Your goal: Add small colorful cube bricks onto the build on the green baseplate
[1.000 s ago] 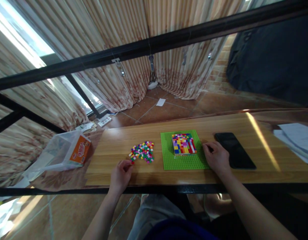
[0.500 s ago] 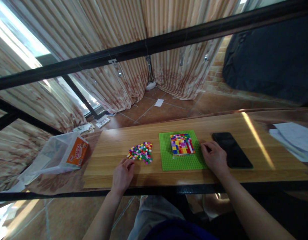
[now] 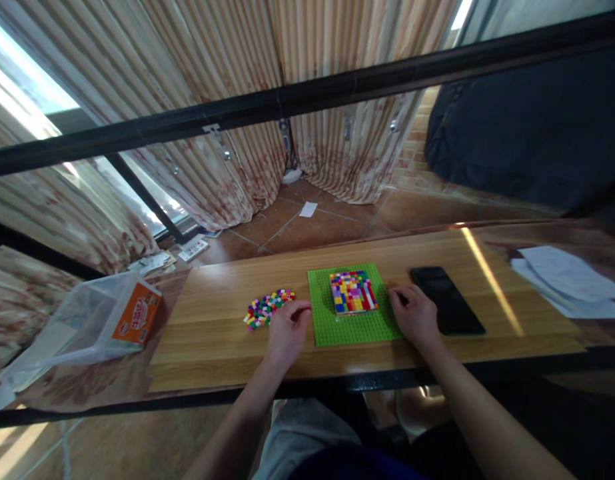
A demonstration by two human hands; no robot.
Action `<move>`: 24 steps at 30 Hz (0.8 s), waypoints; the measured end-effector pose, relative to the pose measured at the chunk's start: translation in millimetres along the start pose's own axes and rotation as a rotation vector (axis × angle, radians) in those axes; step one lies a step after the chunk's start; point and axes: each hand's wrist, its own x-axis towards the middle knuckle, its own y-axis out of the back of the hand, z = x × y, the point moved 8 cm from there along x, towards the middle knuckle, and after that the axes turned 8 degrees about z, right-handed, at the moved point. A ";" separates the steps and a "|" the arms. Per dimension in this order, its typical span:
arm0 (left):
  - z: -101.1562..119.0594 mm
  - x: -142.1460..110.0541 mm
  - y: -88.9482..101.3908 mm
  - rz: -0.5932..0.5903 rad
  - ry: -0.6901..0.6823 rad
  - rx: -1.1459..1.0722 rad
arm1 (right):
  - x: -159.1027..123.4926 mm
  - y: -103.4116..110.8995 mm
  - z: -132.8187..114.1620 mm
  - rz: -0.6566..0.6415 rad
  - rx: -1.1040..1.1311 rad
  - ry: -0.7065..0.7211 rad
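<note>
A green studded baseplate [image 3: 357, 332] lies on the wooden board, bearing a block of multicoloured toy bricks [image 3: 353, 293]. My left hand [image 3: 288, 333] is closed in a pinch at the plate's left edge; whatever its fingertips hold is too small to make out. Just left of it spreads a pile of loose small bricks [image 3: 262, 311], partly covered by the hand. My right hand [image 3: 415, 315] rests at the right edge of the baseplate with fingers curled and thumb against them; anything inside is hidden.
A black phone or tablet [image 3: 447, 300] lies right of my right hand. White papers [image 3: 562, 280] are at the far right. To the left stands a clear plastic bin [image 3: 87, 320] with an orange label. A dark metal bar [image 3: 317, 100] crosses beyond the wooden board [image 3: 202, 333].
My left hand has moved right, from the near edge of the brick pile to the baseplate's left edge. The right hand stays by the plate. The whole view has shifted slightly.
</note>
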 end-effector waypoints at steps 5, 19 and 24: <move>3.4 15.9 -35.1 0.021 0.033 -0.142 | 0.8 0.8 -3.5 0.012 0.002 0.018; -4.8 24.4 -68.0 0.032 0.117 -0.283 | 1.5 -0.7 -2.1 -0.012 0.027 -0.017; -4.6 26.4 -69.1 0.048 0.198 -0.333 | 1.5 -0.7 -2.8 -0.017 0.006 -0.007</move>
